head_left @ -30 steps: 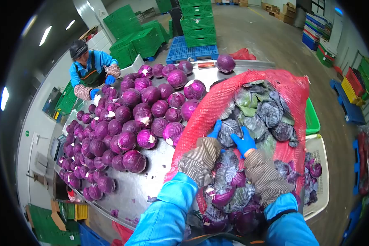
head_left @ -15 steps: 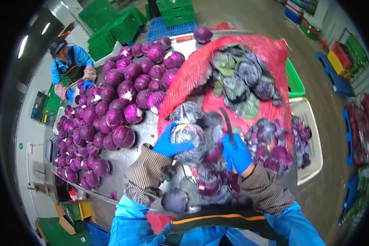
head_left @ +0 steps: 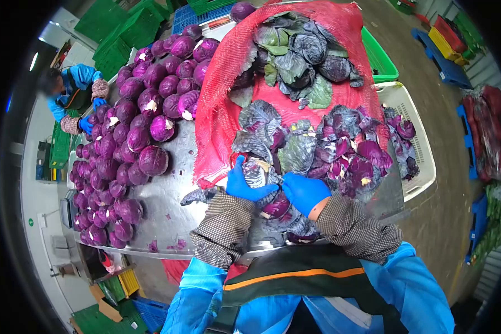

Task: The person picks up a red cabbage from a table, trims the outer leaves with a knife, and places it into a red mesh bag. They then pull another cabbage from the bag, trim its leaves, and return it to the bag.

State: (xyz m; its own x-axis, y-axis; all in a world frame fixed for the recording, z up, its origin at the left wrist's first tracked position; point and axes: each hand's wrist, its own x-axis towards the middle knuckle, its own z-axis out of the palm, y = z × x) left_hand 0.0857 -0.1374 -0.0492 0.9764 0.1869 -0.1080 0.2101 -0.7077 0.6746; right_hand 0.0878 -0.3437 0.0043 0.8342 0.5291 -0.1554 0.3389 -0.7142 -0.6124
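My left hand [head_left: 245, 185] is wrapped around the near left side of a red cabbage [head_left: 257, 170] with grey outer leaves and a pale stem end. Close against its right side, my right hand [head_left: 306, 193] is closed in a fist. The knife it held a moment earlier is hidden now, its blade screened by the hand and cabbage. Loose outer leaves [head_left: 298, 153] lie around both hands. Beyond them, untrimmed cabbages [head_left: 309, 50] with dark leaves sit in the mouth of a red mesh sack [head_left: 211, 111].
Many trimmed purple cabbages [head_left: 153, 160] cover the left of the metal table [head_left: 178, 186]. Across that pile, a co-worker [head_left: 75, 92] in blue handles cabbages. A white crate [head_left: 426, 150] with leaf scraps and a green crate [head_left: 377, 55] stand at the right edge.
Both hands have come together at the cabbage, the right moving left toward it. The knife blade has gone out of sight. My view has shifted, so the table appears higher up.
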